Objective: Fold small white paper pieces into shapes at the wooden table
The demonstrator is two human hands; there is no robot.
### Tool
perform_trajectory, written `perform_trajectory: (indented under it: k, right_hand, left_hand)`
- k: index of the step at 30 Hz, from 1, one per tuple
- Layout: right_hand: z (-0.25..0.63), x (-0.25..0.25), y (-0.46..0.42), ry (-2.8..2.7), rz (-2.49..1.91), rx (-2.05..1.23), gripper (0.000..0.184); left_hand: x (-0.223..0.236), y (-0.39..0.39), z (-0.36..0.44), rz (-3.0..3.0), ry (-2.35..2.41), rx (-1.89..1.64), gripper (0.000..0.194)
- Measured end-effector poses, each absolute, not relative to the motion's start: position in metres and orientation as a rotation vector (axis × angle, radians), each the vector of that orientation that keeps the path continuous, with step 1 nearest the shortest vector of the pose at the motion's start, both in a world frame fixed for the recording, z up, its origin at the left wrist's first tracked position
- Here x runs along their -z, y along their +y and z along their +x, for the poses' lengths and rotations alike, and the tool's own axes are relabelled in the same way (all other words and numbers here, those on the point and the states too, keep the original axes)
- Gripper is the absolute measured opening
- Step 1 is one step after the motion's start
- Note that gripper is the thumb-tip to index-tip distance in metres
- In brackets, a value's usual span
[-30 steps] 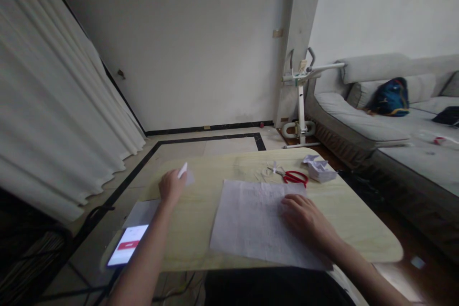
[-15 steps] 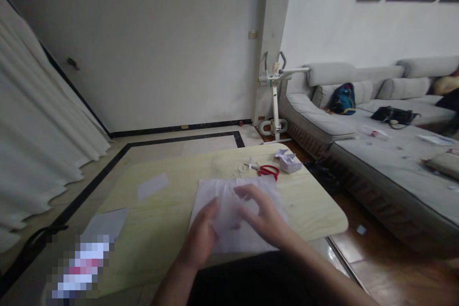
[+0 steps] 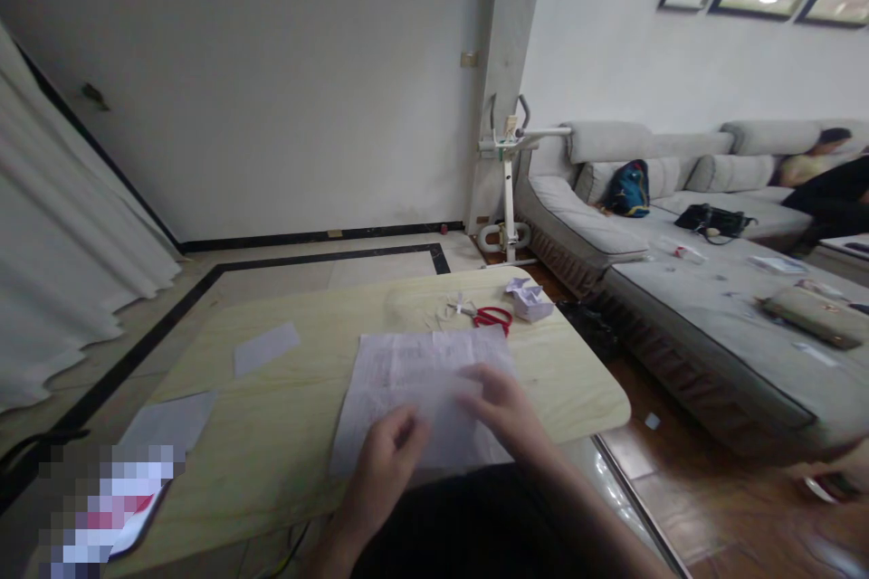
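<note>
A small piece of white paper (image 3: 443, 405), blurred by motion, is between my two hands. My left hand (image 3: 388, 460) pinches its left edge between thumb and curled fingers. At its right edge, my right hand (image 3: 501, 403) has the paper between thumb and fingers. Under both hands a larger creased sheet of paper (image 3: 388, 364) lies flat on the wooden table (image 3: 285, 434). Beyond this sheet are red-handled scissors (image 3: 491, 317) and, beside them, folded paper pieces (image 3: 533, 303) with a boxy shape.
Two loose sheets, a farther one (image 3: 267, 349) and a nearer one (image 3: 167, 421), lie on the table's left side. A phone-like object (image 3: 139, 520), partly pixelated, is at the near left corner. A grey sofa (image 3: 706, 308) stands right, with a person (image 3: 807, 167) at its far end.
My view has turned slightly right, bringing the person on the sofa into sight. My left hand's fingers have curled in on the small paper, and more of the larger sheet shows.
</note>
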State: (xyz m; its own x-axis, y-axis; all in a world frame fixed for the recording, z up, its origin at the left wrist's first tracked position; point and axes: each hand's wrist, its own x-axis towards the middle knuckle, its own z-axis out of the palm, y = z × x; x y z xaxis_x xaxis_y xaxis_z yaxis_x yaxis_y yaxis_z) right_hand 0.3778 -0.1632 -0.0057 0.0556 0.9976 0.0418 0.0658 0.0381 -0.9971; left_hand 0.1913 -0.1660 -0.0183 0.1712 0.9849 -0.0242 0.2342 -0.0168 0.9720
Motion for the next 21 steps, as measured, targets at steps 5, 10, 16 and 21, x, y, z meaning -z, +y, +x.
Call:
perform_trajectory:
  k: [5, 10, 16, 21]
  right_hand:
    - [0.376, 0.009, -0.167, -1.148, -1.304, -1.062, 0.026]
    - [0.369, 0.021, -0.168, -1.015, -1.273, -1.038, 0.033]
    - [0.366, 0.03, -0.172, -1.184, -1.301, -0.874, 0.025]
    - [0.362, 0.03, -0.18, -1.479, -1.204, -0.431, 0.018]
  left_hand:
    - [0.018, -0.165, 0.189, 1.388, 1.273, -0.94, 0.025]
    - [0.018, -0.168, 0.192, 1.235, 1.34, -1.032, 0.035]
    - [0.019, -0.162, 0.197, 1.244, 1.521, -1.125, 0.036]
    - [0.027, -0.16, 0.202, 1.296, 1.525, -1.17, 0.04]
